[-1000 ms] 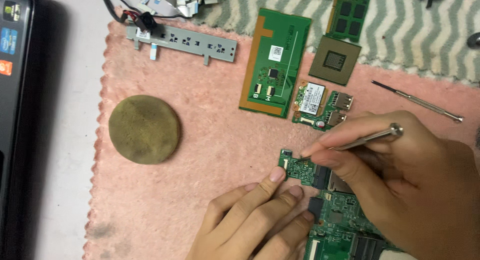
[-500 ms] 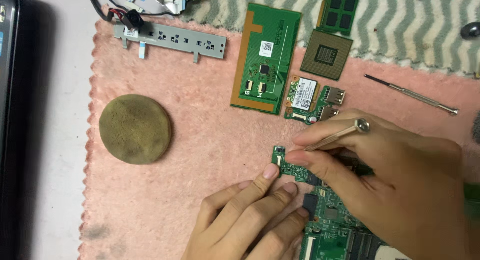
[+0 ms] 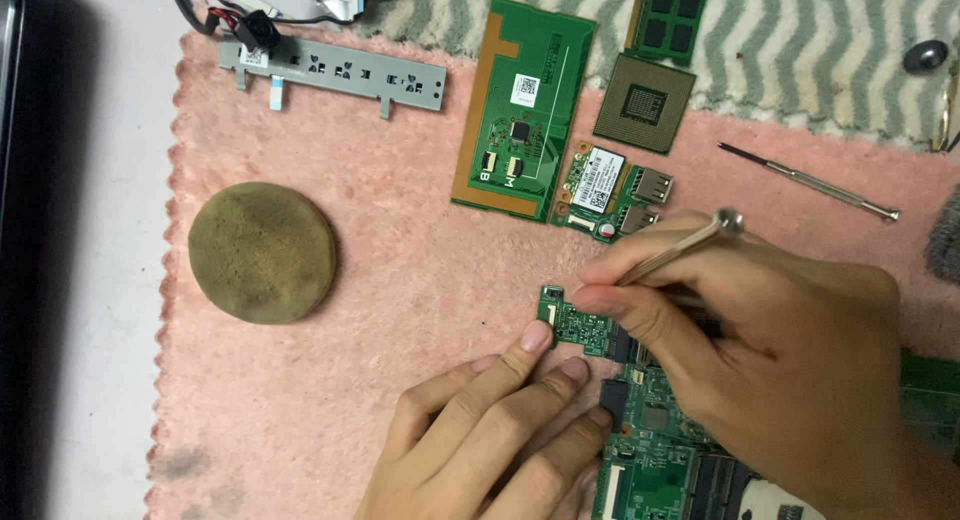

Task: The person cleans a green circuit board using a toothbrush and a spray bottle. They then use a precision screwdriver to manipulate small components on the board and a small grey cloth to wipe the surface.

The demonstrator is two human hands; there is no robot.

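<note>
Carefully now: your right hand (image 3: pixel 790 360) is closed around a thin metal screwdriver (image 3: pixel 680 248), held like a pen, with its tip down at the upper left corner of the green circuit board (image 3: pixel 585 330). That board lies on the pink mat (image 3: pixel 400 280) at the lower right of the view, and much of it is hidden under your hands. Your left hand (image 3: pixel 490 440) holds nothing; its fingers lie flat and together, with the fingertips (image 3: pixel 535 337) pressing on the board's edge just beside the tool tip. Whether the tip sits in a screw head cannot be told, since your right thumb covers it.

To do this well, I would keep the screwdriver upright over the spot and press straight down before you turn, so that the tip does not skate across the small parts on the board. Keep the left fingertips on the bare edge as a brace, not on the connectors.

The other pieces lie well apart at the top: a large green board (image 3: pixel 525 110), a small card with a white label (image 3: pixel 595 185), a square chip (image 3: pixel 645 103), a grey metal strip (image 3: pixel 335 72), a second screwdriver (image 3: pixel 810 180) and a round brownish pad (image 3: pixel 262 252) to the left. A slip would likely send a loose screw into the mat's pile, so lift slowly.
</note>
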